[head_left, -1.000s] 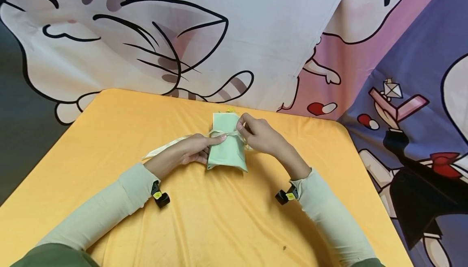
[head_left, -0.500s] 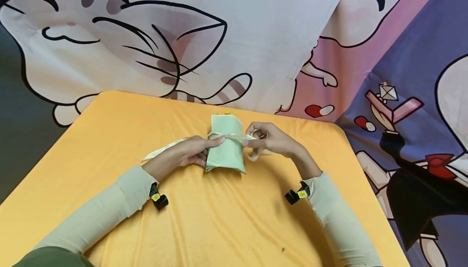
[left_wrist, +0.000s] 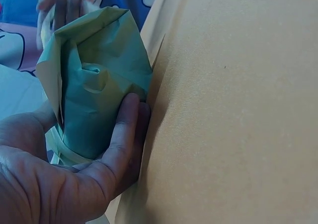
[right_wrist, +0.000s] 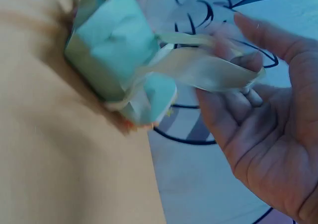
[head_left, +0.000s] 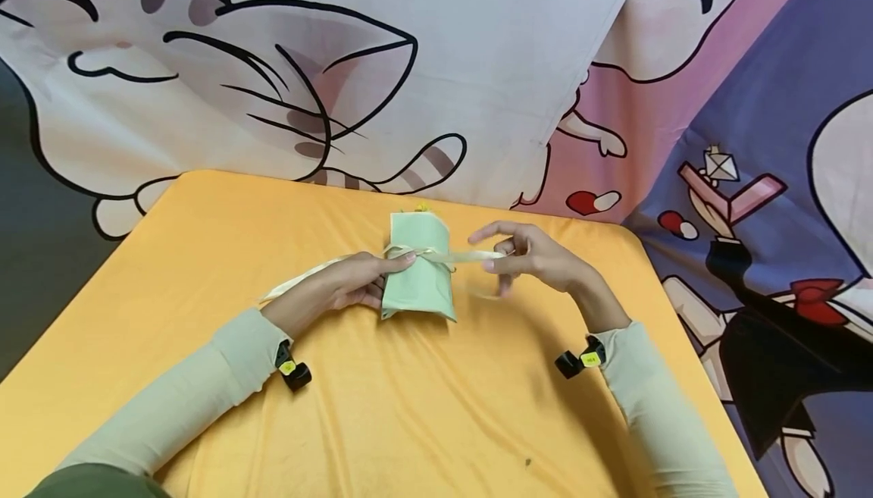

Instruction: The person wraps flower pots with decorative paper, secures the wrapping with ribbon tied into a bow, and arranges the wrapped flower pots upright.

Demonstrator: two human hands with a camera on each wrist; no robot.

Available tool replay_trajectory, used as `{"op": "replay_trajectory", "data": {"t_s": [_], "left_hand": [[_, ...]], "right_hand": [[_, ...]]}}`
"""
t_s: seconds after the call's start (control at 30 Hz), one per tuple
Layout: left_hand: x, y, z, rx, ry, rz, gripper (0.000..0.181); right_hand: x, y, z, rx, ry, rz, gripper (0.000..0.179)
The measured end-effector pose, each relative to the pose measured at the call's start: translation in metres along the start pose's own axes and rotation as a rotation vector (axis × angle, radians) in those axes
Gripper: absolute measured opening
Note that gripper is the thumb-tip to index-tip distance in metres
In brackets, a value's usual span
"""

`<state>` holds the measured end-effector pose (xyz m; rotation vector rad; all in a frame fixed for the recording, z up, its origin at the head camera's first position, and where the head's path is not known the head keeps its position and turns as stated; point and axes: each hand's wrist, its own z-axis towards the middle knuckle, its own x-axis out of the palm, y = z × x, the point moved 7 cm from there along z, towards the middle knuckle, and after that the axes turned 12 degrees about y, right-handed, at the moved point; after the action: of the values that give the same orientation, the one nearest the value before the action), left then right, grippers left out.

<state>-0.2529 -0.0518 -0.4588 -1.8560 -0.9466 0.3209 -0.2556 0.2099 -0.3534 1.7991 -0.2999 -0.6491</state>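
A small bouquet wrapped in mint-green paper (head_left: 417, 289) is held over the yellow cloth, with tiny yellow flowers (head_left: 421, 208) showing at its far end. My left hand (head_left: 351, 282) grips it from the left, thumb pressing near the ribbon's crossing and fingers underneath. In the left wrist view those fingers (left_wrist: 121, 144) curl round the folded paper. A cream ribbon (head_left: 470, 256) circles the bouquet's middle. My right hand (head_left: 542, 259) holds one length of ribbon stretched to the right, index finger extended. The right wrist view shows this ribbon (right_wrist: 213, 75) at its fingers, slightly blurred.
The ribbon's other tail (head_left: 300, 278) lies leftward by the left wrist. Yellow cloth (head_left: 409, 422) covers the table, with a small dark speck (head_left: 528, 462) near the front. Cartoon-printed curtains (head_left: 505, 81) hang behind and to the right.
My right hand has moved away from the bouquet to the right, drawing the ribbon out straight. The left hand keeps its grip, almost unmoved.
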Motion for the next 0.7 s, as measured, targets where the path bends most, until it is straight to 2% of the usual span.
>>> {"op": "replay_trajectory", "data": {"t_s": [0.1,0.2,0.3,0.43,0.57,0.63,0.7], "left_hand": [[-0.001,0.0,-0.001,-0.001,0.0,0.0,0.062],[-0.001,0.0,-0.002,-0.001,0.002,0.003,0.063],[0.0,0.0,-0.001,0.001,0.001,0.002,0.063],[-0.001,0.0,-0.001,-0.003,-0.004,0.004,0.062],[-0.001,0.0,-0.001,-0.006,-0.002,0.014,0.062],[-0.001,-0.001,-0.001,-0.005,0.001,0.022,0.063],[-0.001,-0.001,-0.001,-0.004,0.004,0.028,0.063]], "right_hand": [[-0.011,-0.002,-0.006,0.079,-0.083,-0.078,0.049],[-0.025,-0.001,-0.014,0.153,-0.17,-0.258,0.041],[-0.039,0.001,-0.024,0.17,-0.262,-0.387,0.03],[-0.051,-0.01,-0.029,0.18,-0.328,-0.452,0.022],[-0.041,-0.042,-0.018,0.248,-0.282,-0.521,0.025],[-0.03,-0.054,-0.01,0.288,-0.26,-0.549,0.035],[-0.018,-0.059,-0.001,0.307,-0.286,-0.552,0.049]]}}
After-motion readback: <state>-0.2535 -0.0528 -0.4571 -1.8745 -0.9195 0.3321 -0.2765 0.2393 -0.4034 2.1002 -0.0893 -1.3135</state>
